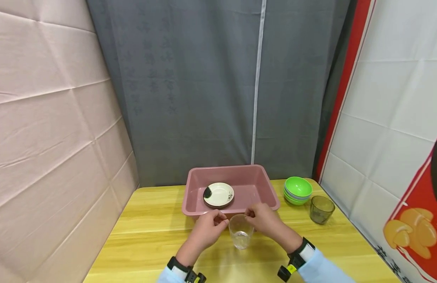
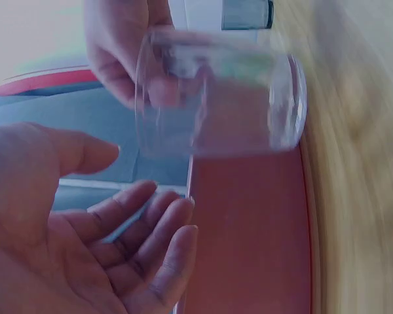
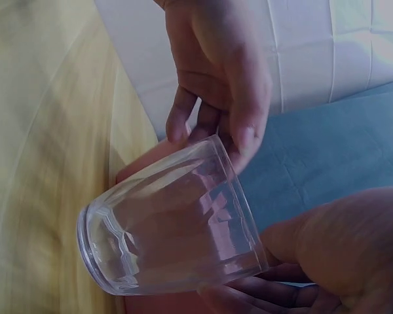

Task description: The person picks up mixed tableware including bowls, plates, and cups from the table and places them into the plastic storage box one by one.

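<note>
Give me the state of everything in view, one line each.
right hand: pinching clear glass
left hand: loosely curled beside clear glass, holding nothing
clear glass: open end up
pink basin: upright, holding white plate
white plate: face up
bowls: stacked, open side up
smoky glass: upright

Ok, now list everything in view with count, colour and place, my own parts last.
table: one, yellow wood, under the tableware
tub: one, pink, on the table
plate: at least one, white, in the tub
bowls: three visible, green and grey-blue, right of tub
smoked cup: one, grey-brown, near the bowls
clear cup: one, colourless, before the tub
curtain: one, grey, behind
sheets: two, pale, both sides
strip: one, red, right of curtain
print: one, red, far right
wristbands: two, black, wrists
sleeves: two, light blue, forearms
left hand: one, bare, beside clear cup
right hand: one, bare, pinching clear cup's rim
</note>
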Demonstrator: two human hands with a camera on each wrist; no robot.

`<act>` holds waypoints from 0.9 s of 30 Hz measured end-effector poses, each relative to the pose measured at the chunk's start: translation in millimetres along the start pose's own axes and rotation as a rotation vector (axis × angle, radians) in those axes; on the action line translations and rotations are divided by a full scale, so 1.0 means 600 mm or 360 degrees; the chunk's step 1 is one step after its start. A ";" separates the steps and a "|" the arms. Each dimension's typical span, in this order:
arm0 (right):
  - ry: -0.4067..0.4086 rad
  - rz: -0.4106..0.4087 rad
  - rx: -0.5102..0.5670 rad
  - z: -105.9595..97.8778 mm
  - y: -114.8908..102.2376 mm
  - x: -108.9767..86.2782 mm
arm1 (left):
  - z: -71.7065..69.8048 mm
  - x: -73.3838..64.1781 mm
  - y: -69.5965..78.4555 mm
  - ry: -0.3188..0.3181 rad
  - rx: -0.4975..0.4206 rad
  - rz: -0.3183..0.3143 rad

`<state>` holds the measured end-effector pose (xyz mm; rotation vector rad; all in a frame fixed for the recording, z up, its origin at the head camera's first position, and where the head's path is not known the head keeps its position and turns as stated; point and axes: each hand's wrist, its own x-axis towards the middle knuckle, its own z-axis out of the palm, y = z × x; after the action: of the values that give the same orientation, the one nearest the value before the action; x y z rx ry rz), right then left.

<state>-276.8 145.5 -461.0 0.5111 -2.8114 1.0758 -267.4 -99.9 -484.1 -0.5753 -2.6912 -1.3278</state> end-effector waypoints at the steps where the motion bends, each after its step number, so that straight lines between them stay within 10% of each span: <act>1: 0.0013 -0.0004 -0.0007 0.004 -0.001 0.001 | 0.004 0.001 0.002 0.0016 -0.0003 -0.0007; 27: 0.0118 -0.0008 0.0093 0.043 -0.020 -0.002 | 0.029 -0.002 0.013 0.0325 0.0103 -0.0078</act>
<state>-270.8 120.6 -473.0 0.4726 -2.7210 1.1540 -261.8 -82.4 -489.4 -0.3484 -2.5858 -1.2314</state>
